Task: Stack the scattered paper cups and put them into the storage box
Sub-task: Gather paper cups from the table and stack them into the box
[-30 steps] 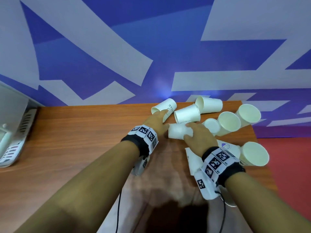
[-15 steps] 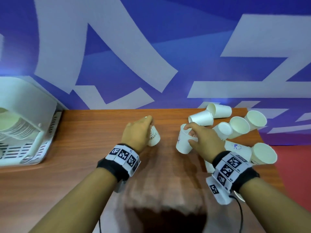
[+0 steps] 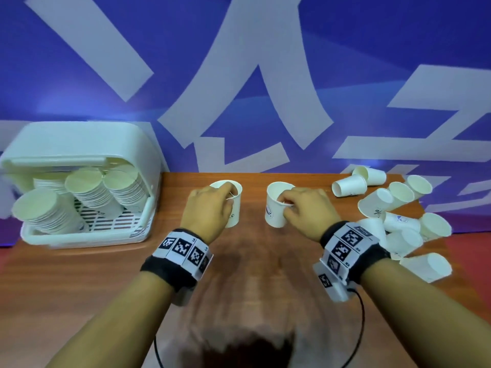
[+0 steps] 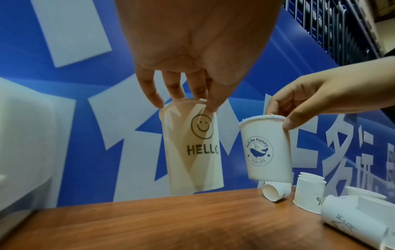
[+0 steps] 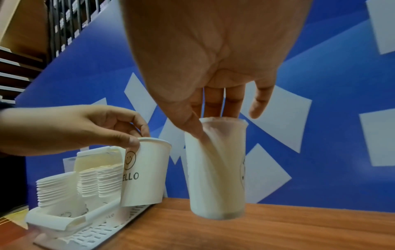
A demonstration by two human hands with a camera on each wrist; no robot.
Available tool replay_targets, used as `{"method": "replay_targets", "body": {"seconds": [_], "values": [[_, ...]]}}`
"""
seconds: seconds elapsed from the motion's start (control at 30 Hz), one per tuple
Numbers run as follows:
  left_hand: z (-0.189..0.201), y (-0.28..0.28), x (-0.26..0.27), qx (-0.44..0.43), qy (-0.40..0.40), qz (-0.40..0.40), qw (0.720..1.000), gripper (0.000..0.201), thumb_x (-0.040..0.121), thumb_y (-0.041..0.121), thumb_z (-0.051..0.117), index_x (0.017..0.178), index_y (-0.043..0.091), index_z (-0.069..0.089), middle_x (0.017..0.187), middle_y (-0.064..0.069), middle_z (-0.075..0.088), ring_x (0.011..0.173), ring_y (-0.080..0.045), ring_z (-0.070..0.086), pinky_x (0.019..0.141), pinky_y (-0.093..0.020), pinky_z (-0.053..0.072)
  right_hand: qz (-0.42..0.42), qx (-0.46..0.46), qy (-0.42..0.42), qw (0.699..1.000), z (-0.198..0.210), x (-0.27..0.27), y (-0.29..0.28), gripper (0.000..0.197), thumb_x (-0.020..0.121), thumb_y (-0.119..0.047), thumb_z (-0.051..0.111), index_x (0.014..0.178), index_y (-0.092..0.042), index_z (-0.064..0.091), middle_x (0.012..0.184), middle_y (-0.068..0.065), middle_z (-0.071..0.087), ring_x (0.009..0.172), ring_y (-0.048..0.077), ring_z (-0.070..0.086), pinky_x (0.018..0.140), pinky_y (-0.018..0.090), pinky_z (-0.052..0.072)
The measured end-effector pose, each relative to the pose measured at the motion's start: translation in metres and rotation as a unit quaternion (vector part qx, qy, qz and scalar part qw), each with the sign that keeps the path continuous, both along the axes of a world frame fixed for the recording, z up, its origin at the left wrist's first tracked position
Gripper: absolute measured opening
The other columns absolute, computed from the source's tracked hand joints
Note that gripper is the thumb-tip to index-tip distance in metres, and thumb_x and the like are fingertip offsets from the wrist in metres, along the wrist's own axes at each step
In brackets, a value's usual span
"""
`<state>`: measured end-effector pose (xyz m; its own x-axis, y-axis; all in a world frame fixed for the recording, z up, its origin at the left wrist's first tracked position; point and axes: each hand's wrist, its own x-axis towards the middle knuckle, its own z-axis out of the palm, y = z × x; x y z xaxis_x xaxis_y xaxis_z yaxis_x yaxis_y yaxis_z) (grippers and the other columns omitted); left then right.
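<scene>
My left hand (image 3: pixel 212 205) pinches the rim of a white paper cup printed with a smiley and HELLO (image 4: pixel 192 148), upright and lifted just off the wooden table (image 3: pixel 79 274). My right hand (image 3: pixel 300 208) pinches the rim of a second upright cup with a blue whale logo (image 4: pixel 267 150), also held above the table. In the head view the HELLO cup (image 3: pixel 233 205) and the whale cup (image 3: pixel 275 208) hang side by side, a hand's width apart. The white storage box (image 3: pixel 85 237) stands at the left with stacks of cups (image 3: pixel 87 192) lying inside.
Several loose white cups (image 3: pixel 393 208) lie scattered on the table's right end, some on their sides, close to the right edge. A blue and white printed wall (image 3: pixel 265 75) runs behind the table. The box lid (image 3: pixel 79 142) stands open behind the stacks.
Both hands picked a cup from the pile, turned it upright and carried it leftward away from the scattered cups. The view has swung left, bringing the storage box into sight.
</scene>
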<state>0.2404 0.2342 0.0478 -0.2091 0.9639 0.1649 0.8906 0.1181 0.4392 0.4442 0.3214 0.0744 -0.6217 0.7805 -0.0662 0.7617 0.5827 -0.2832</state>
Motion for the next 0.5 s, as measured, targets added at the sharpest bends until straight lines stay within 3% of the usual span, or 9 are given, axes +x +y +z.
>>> {"method": "replay_targets", "body": {"seconds": [0.13, 0.3, 0.5], "values": [[0.010, -0.030, -0.026, 0.015, -0.032, 0.003, 0.999, 0.016, 0.087, 0.016, 0.054, 0.102, 0.018, 0.061, 0.094, -0.005, 0.069, 0.089, -0.029, 0.060, 0.077, -0.036, 0.046, 0.024, 0.000, -0.006, 1.000, 0.004, -0.031, -0.027, 0.027, 0.083, -0.017, 0.049, 0.106, -0.025, 0.062, 0.100, -0.004, 0.063, 0.103, 0.019, 0.053, 0.084, 0.029, 0.024], [0.008, -0.070, -0.054, 0.002, -0.023, 0.052, 0.998, 0.017, 0.085, 0.013, 0.057, 0.100, 0.019, 0.063, 0.098, -0.002, 0.068, 0.092, -0.029, 0.060, 0.076, -0.037, 0.046, 0.061, -0.009, 0.014, 0.998, 0.003, -0.055, -0.043, 0.026, 0.083, -0.016, 0.049, 0.103, -0.026, 0.062, 0.099, -0.004, 0.064, 0.101, 0.020, 0.055, 0.086, 0.031, 0.029], [0.005, -0.106, -0.104, 0.009, 0.010, 0.117, 0.993, 0.012, 0.079, 0.015, 0.071, 0.088, 0.021, 0.065, 0.080, -0.001, 0.070, 0.077, -0.027, 0.064, 0.067, -0.036, 0.049, 0.095, -0.015, 0.038, 0.995, -0.007, -0.080, -0.052, 0.027, 0.083, -0.017, 0.048, 0.105, -0.026, 0.062, 0.105, -0.005, 0.065, 0.103, 0.018, 0.054, 0.088, 0.031, 0.030]]}}
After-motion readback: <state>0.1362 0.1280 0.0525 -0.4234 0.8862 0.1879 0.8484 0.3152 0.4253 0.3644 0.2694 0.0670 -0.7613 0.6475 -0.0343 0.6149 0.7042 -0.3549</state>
